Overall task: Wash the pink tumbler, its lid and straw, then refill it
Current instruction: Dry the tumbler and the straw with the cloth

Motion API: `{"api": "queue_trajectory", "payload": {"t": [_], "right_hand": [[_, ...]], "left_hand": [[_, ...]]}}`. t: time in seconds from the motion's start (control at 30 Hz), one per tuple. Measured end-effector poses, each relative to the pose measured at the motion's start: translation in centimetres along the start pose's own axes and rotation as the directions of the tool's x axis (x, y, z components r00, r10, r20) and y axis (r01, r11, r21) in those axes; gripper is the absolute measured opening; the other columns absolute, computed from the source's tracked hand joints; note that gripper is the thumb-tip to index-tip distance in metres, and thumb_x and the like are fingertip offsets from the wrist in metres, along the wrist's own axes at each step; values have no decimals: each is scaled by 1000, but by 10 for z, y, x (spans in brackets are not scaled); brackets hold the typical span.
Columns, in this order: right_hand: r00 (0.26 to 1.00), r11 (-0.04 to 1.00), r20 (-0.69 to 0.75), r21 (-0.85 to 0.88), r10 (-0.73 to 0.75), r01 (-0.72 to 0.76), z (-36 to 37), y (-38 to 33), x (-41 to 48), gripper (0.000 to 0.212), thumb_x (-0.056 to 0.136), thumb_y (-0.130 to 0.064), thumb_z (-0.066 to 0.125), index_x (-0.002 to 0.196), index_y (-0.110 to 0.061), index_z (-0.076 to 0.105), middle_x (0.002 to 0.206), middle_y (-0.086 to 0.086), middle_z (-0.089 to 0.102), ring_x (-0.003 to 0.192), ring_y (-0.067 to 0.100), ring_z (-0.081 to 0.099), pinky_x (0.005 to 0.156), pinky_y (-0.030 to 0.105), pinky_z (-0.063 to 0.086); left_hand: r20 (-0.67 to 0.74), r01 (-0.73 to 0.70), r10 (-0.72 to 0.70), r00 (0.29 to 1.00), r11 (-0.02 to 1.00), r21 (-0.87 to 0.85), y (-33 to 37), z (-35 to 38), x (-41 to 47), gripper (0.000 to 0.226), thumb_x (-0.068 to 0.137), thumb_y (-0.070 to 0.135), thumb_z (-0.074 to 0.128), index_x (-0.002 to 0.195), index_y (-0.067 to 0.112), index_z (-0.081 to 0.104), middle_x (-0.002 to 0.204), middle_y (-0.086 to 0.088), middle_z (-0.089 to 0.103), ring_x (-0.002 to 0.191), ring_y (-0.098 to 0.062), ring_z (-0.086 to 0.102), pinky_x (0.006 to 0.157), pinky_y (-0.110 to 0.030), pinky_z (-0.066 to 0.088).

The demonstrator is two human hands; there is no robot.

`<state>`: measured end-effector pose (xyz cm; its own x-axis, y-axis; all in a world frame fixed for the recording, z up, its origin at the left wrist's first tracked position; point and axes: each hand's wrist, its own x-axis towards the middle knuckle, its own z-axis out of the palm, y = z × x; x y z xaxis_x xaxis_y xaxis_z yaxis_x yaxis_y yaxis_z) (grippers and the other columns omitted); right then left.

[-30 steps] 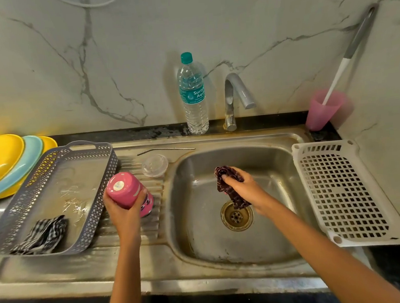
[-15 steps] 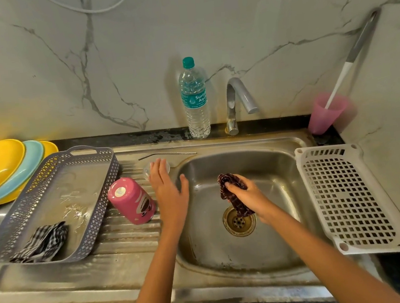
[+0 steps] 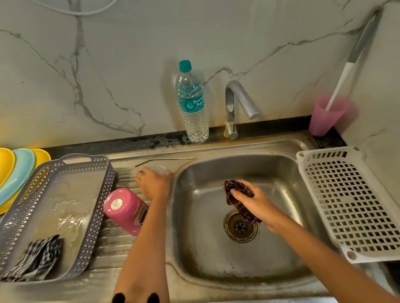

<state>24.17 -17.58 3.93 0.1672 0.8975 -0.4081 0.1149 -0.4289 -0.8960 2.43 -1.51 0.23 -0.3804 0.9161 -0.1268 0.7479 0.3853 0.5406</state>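
Since half a second ago, left hand (image 3: 153, 183) reached onto clear lid (image 3: 158, 170) mid-frame, right hand (image 3: 252, 201) gripping dark cloth (image 3: 238, 200) over steel sink (image 3: 281, 165).

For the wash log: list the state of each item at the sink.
pink tumbler: upside down on the drainboard, lid off
lid: under the left hand
straw: lying flat, untouched
dark cloth: gripped by the right hand
tap: no water running
water bottle: upright, capped
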Motion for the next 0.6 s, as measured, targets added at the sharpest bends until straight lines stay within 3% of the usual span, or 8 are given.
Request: {"api": "queue_trajectory", "payload": {"t": [0.1,0.17,0.23,0.3,0.37,0.43,0.5,0.6], "right_hand": [[1000,999,-13,39,-6,7,1,1,-1,23,95,-37,58,118,-40,53,108,-9,62,93,2,58,74,21,48],[999,996,-35,83,-6,9,3,0,-3,21,95,-37,59,115,-41,53,106,-10,62,94,3,58,80,25,49],[998,989,-57,144,-2,10,5,-1,-4,19,94,-36,60,112,-41,54,104,-12,62,94,4,58,87,30,50],[996,977,-90,212,-1,20,8,-4,-6,18,94,-36,61,110,-42,55,104,-12,63,95,5,59,86,31,51],[991,961,-136,273,5,33,12,-5,-9,24,93,-37,62,116,-40,56,108,-9,64,97,8,61,79,30,52],[980,950,-197,306,3,59,16,-4,-14,33,92,-38,62,124,-37,55,112,-8,64,99,10,60,76,29,51],[969,951,-244,285,-46,117,18,-2,-20,30,93,-37,61,122,-37,57,112,-8,64,100,9,61,75,26,51],[954,964,-267,186,-138,192,21,0,-31,17,95,-33,59,105,-47,58,104,-17,64,99,4,60,75,21,48]], "left_hand": [[53,121,-115,992,985,-121,12,-11,-13,83,80,45,76,140,3,38,154,-24,20,143,-40,17,113,-52,29],[209,226,-169,963,929,-292,18,-15,-27,88,77,51,76,142,6,37,152,-21,24,138,-40,27,111,-52,35],[443,378,-131,887,757,-533,18,-17,-48,94,73,55,76,145,13,31,139,-15,37,118,-31,48,94,-46,49],[582,477,-44,812,624,-619,16,-20,-76,98,68,61,76,144,18,32,125,-8,46,102,-24,54,79,-39,52],[626,489,33,779,592,-641,11,-14,-98,111,52,70,78,142,20,38,121,-5,52,106,-24,56,94,-43,51],[671,532,62,739,558,-637,4,-4,-111,122,42,82,76,143,21,41,131,-7,54,116,-24,56,103,-44,46],[737,641,54,674,454,-619,-1,4,-118,110,58,85,66,145,20,43,139,-10,54,119,-24,57,94,-40,48],[753,691,21,658,379,-615,-5,10,-126,67,88,61,57,139,18,51,137,-11,56,116,-26,58,77,-37,49]]}}
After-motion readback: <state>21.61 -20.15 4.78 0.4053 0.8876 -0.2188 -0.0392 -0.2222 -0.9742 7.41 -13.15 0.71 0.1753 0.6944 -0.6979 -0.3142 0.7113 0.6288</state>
